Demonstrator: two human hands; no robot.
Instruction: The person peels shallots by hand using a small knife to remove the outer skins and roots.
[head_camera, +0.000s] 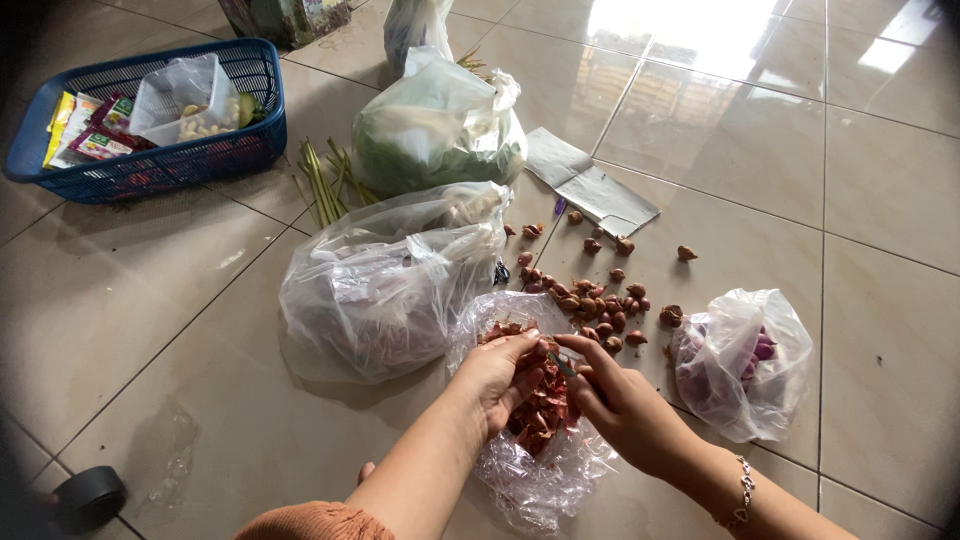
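Glossy beige tiled floor (820, 180) carries everything: a crinkled bag of peelings (535, 440) right under the fingers (525, 350), loose shallots (600, 300) just beyond them, bulging plastic bags (385, 290) farther out, a blue basket (150, 150) well away.

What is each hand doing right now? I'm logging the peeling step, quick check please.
Left hand: closed on a shallot.
Right hand: closed on a small knife at the shallot.

Around the scattered shallots (595, 300) we find bags crowding both sides: a large clear bag (385, 285) left, a small bag (745, 360) right. Beyond them, bare tile (760, 190) lets us pass.
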